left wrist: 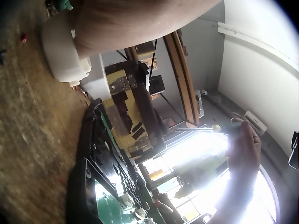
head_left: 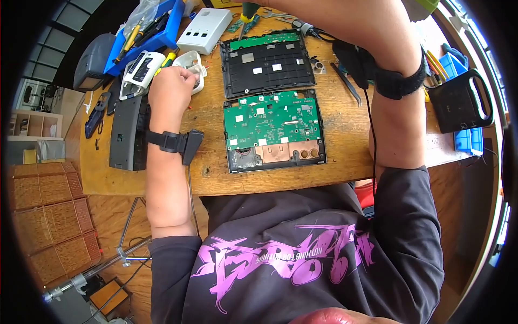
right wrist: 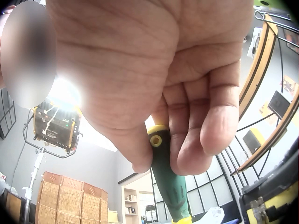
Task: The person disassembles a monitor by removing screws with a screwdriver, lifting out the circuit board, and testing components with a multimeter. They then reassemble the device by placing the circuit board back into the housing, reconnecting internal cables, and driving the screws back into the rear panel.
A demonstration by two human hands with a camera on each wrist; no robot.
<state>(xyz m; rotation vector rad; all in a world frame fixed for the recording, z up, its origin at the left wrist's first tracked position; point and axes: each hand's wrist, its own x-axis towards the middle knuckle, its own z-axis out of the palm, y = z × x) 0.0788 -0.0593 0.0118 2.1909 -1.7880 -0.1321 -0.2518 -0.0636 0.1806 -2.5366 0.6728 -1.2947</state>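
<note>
My left hand (head_left: 171, 89) reaches into a small white container (head_left: 197, 82), fingertips partly hidden; whether they hold anything cannot be told. The right hand (right wrist: 154, 60) grips a green and yellow screwdriver (right wrist: 168, 182) between thumb and fingers. In the head view that hand is cut off at the top edge, and the screwdriver (head_left: 250, 12) points down at the upper left corner of a black panel (head_left: 264, 70). Below this panel lies an opened casing with a green circuit board (head_left: 272, 120).
A dark grey box (head_left: 125, 132) and a white cable tester (head_left: 141, 69) lie on the left. Behind them stand a blue tool tray (head_left: 156, 40) and a white box (head_left: 206, 29). Black tweezers (head_left: 348, 83) lie right of the panel, with a black case (head_left: 458, 102) farther right.
</note>
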